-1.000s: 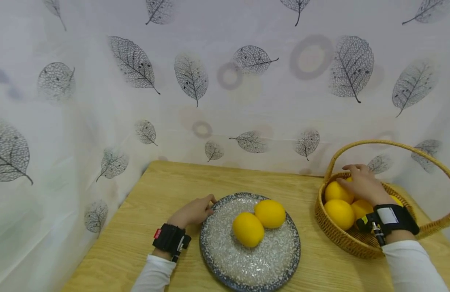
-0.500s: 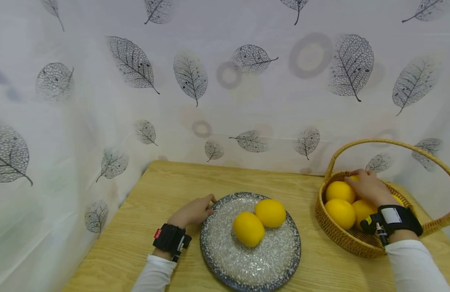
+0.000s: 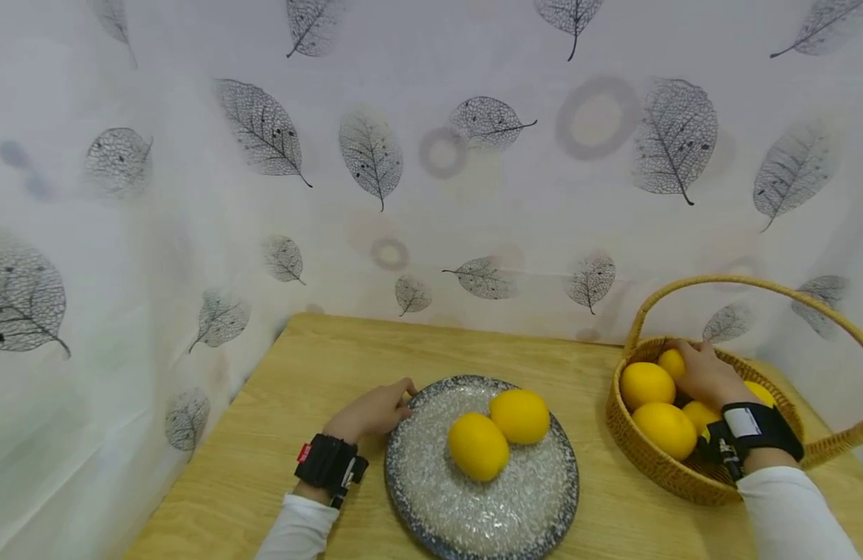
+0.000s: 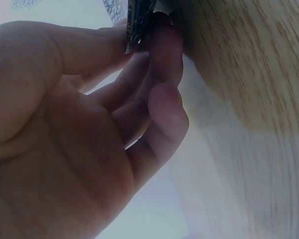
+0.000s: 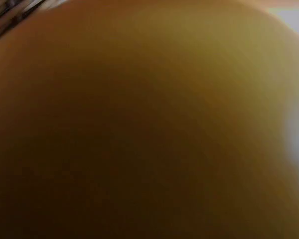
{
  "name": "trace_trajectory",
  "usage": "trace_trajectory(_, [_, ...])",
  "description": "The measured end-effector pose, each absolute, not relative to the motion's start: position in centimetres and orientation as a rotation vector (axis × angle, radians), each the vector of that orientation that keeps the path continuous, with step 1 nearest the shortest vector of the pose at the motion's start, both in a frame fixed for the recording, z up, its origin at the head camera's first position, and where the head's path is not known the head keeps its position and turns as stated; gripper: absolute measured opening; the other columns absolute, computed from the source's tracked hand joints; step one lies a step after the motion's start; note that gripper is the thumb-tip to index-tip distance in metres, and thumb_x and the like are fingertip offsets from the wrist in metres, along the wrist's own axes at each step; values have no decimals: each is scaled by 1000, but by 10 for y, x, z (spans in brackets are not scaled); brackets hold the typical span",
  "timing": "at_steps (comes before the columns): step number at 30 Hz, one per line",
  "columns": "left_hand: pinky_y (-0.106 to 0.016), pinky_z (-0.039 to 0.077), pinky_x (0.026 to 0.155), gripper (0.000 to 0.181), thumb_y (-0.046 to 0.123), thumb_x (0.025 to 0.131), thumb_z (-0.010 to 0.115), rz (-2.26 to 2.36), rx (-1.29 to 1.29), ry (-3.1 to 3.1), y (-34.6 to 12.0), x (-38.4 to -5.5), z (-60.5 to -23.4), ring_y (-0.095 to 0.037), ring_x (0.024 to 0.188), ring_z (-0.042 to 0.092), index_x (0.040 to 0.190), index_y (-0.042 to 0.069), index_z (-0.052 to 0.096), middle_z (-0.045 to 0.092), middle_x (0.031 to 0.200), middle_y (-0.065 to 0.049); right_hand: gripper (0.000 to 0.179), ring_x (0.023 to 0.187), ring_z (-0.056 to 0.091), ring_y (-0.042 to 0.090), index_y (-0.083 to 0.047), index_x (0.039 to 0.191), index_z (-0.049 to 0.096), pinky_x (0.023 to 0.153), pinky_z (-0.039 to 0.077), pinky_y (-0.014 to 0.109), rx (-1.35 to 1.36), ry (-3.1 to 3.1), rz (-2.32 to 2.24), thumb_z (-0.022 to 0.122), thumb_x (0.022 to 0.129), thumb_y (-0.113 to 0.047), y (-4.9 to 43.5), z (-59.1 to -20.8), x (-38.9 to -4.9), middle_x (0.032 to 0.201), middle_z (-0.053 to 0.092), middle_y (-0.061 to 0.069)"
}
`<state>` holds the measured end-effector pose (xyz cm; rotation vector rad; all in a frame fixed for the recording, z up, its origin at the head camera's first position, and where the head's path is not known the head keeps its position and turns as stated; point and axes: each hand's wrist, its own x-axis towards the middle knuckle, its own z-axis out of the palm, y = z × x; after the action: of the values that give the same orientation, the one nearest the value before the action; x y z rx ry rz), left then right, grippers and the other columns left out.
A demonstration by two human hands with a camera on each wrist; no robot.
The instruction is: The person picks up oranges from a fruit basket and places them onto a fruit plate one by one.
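My left hand (image 3: 372, 408) holds the left rim of a round speckled grey plate (image 3: 501, 517). In the left wrist view the thumb is on one side of the plate's edge (image 4: 135, 22), and the curled fingers (image 4: 167, 112) are on the other. Two lemons, one nearer (image 3: 477, 446) and one farther (image 3: 520, 417), lie touching on the plate. My right hand (image 3: 704, 375) reaches into a wicker basket (image 3: 637, 459), its fingers curled round a lemon (image 3: 672, 363) at the back. A blurred yellow lemon (image 5: 154, 124) fills the right wrist view and hides the fingers there.
Several other lemons (image 3: 647, 386) sit in the basket around the right hand. The basket's tall arched handle (image 3: 739, 278) rises over that hand. A light wooden table (image 3: 347, 342) carries everything, with a leaf-patterned white curtain (image 3: 431, 194) behind it.
My right hand has sunk lower into the basket, and its fingers have closed over the back lemon. Lemons beside it have shifted slightly. The left hand keeps its hold on the plate.
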<state>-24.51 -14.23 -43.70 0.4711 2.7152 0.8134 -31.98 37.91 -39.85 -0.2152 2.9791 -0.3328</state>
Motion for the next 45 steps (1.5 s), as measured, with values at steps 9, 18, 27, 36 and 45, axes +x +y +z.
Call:
trace_trajectory(9, [-37,50,69,25,10,97,54,828,472,2724,-142,-247,-435,-18,75,58,121,6,53,72,101,-18,63,108,34,74,10,142,27,81,37,81,-215,2917,-396,50,95,-26,379,-392,-318,134,13,58])
trace_trajectory(18, [-37,50,68,25,10,97,55,817,481,2720,-142,-245,-439,-18,74,58,122,6,54,72,100,-18,67,100,45,59,9,135,34,78,43,73,-219,2941,-460,63,86,-27,379,-394,-314,126,28,51])
trace_trajectory(27, [-36,50,67,25,10,97,54,814,483,2718,-142,-245,-440,-18,75,58,122,7,54,72,102,-18,81,86,49,50,10,130,30,65,48,58,-199,2997,-471,73,76,-32,377,-378,-305,118,27,49])
trace_trajectory(36, [-35,48,67,27,11,97,54,811,445,2719,-143,-247,-442,-18,74,56,123,7,53,71,101,-17,90,89,48,58,11,136,29,63,48,64,-183,3041,-477,74,77,-40,373,-365,-293,126,17,56])
trace_trajectory(45, [-32,46,63,27,10,97,54,808,463,2721,-142,-245,-438,-17,70,54,124,7,53,71,97,-15,89,94,44,62,14,136,34,68,44,70,-153,3116,-482,73,79,-42,359,-357,-282,129,16,55])
